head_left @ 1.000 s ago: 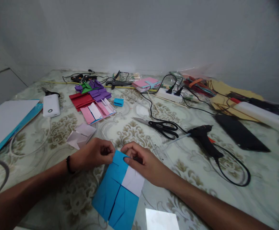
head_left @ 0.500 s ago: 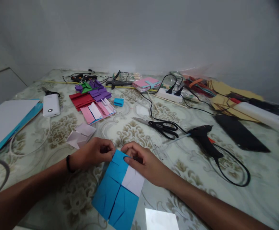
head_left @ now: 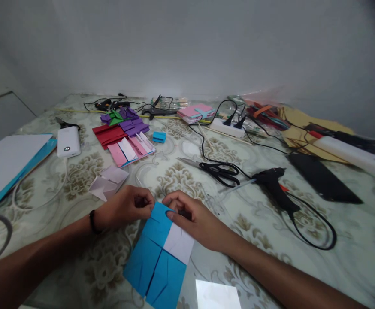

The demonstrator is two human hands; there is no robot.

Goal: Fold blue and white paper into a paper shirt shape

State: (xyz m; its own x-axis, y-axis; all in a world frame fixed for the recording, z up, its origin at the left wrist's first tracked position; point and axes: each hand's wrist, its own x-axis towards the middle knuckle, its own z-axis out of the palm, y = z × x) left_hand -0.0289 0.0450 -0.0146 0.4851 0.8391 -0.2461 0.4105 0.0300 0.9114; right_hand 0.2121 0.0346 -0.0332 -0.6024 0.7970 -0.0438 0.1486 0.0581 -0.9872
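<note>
A panel of folded blue paper (head_left: 140,259) with one white square (head_left: 178,244) lies tilted in front of me. At its far left corner, my left hand (head_left: 126,208) pinches the edge between thumb and fingers. My right hand (head_left: 198,219) grips the far edge, its thumb on top of the paper and its fingers behind. Slits and creases run across the blue squares. Just beyond my left hand rests a folded pale pink paper piece (head_left: 108,182).
Scissors (head_left: 215,168) and a black glue gun (head_left: 276,189) lie to the right, near a black phone-like slab (head_left: 324,178). Folded coloured papers (head_left: 131,148) and a power bank (head_left: 68,141) sit to the left. A power strip (head_left: 228,127) with cords stands at the back.
</note>
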